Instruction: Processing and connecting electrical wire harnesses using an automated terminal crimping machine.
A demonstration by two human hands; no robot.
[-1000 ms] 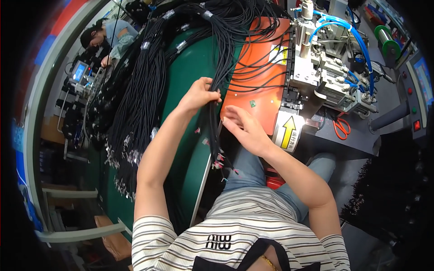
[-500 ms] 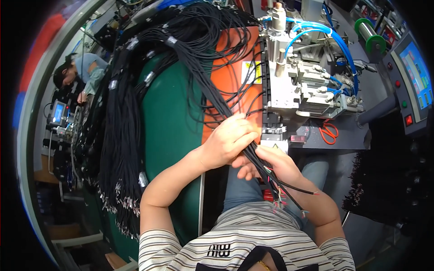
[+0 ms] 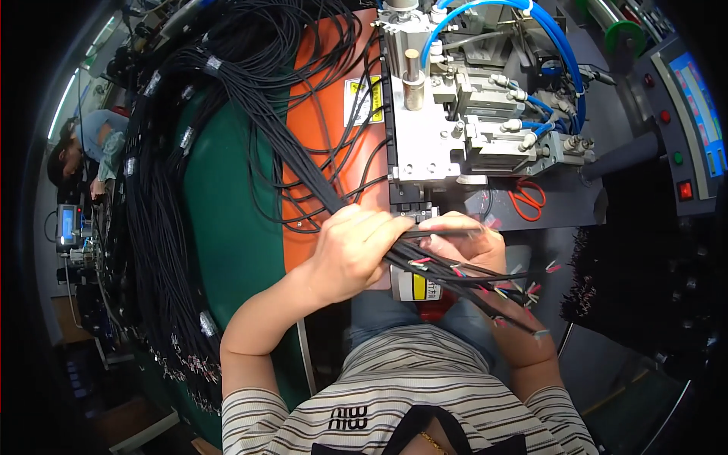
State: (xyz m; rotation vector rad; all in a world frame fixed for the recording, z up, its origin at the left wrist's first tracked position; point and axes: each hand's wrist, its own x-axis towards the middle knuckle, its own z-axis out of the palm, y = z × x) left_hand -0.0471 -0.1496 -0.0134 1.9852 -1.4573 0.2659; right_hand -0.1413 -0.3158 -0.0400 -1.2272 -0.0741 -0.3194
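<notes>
A bundle of black cables [image 3: 292, 155] runs down from the far left into my left hand [image 3: 353, 250], whose fingers are wrapped round it. Past that fist the loose cable ends fan out to the right, tipped with stripped red, white and green wires [image 3: 523, 292]. My right hand [image 3: 466, 239] sits just beyond the left one and pinches a single black cable [image 3: 444, 232] lifted from the bundle. Part of the right palm is hidden behind the cable ends.
A metal machine [image 3: 432, 136] with blue air hoses [image 3: 580, 68] stands ahead. Red-handled scissors [image 3: 527, 201] lie right of it, below a control panel with a screen [image 3: 698, 114]. More cables [image 3: 163, 250] hang over the green table [image 3: 227, 220] at left. Another person [image 3: 95, 144] works at far left.
My view has shifted right. The cable ends have swung from pointing down to pointing right. My right hand has moved up and now pinches one cable apart from the bundle.
</notes>
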